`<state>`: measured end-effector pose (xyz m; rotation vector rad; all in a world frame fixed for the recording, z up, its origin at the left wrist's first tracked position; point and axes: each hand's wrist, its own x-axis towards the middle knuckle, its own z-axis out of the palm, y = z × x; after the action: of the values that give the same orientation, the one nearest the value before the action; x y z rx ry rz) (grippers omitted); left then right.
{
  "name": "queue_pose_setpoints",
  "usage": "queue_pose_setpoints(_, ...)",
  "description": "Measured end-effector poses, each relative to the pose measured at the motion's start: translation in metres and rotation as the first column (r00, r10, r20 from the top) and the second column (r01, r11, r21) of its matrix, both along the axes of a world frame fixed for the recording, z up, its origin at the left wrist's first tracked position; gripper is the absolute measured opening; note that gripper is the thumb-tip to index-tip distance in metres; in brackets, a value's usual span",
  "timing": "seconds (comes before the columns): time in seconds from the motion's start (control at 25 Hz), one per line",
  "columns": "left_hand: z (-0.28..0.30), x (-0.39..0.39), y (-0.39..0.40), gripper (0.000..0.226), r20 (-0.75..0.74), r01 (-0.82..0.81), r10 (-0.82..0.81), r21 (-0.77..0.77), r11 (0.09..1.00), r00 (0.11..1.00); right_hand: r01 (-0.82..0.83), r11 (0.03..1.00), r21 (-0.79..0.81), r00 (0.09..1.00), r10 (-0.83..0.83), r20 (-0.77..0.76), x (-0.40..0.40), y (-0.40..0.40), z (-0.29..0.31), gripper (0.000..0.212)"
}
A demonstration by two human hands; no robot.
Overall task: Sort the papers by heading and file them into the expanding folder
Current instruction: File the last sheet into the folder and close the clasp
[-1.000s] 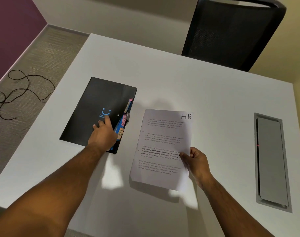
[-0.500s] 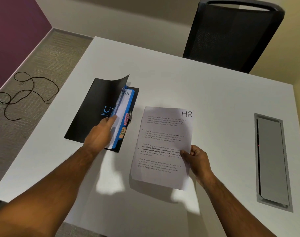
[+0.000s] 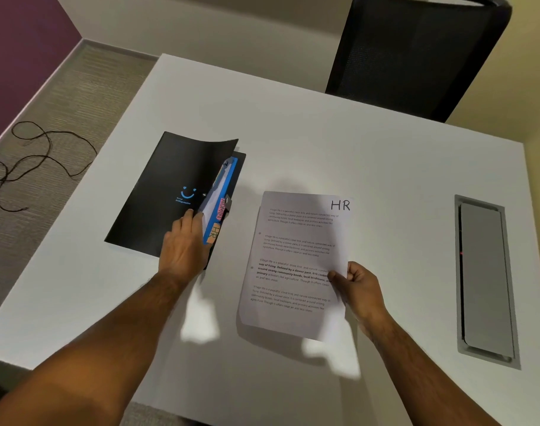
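Note:
A black expanding folder with a blue smile mark lies on the white table, left of centre. Its front cover is lifted along the right edge, showing blue dividers and tabs marked ADMIN and HR. My left hand rests on the folder's right edge with its fingers tucked under the cover. My right hand pinches the right edge of a printed sheet headed HR, held just above the table to the right of the folder.
A black mesh chair stands at the table's far side. A grey cable hatch is set into the table at the right. A dark cord lies on the carpet to the left.
My left hand slid from the folder's cover to its right edge and raised the cover, exposing the dividers and tabs. The HR sheet stayed nearly still in my right hand.

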<state>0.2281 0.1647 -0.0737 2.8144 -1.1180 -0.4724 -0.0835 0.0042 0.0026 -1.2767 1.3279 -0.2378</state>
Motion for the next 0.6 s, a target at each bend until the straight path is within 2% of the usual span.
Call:
queue_pose_setpoints(0.32,-0.0002,-0.0025,-0.0028,0.092,-0.023,-0.034,0.034,-0.006,0.999,0.999,-0.004,1.000,0.004,1.000,0.004,0.030,0.0046,-0.0014,0.0060,0.042)
queue_pose_setpoints(0.6,0.0001,-0.0026,-0.0034,0.105,-0.071,-0.034,0.038,0.056,0.998,0.997,0.000,1.000,0.021,1.000,0.000,0.031,0.0033,0.0001,0.0111,0.041)
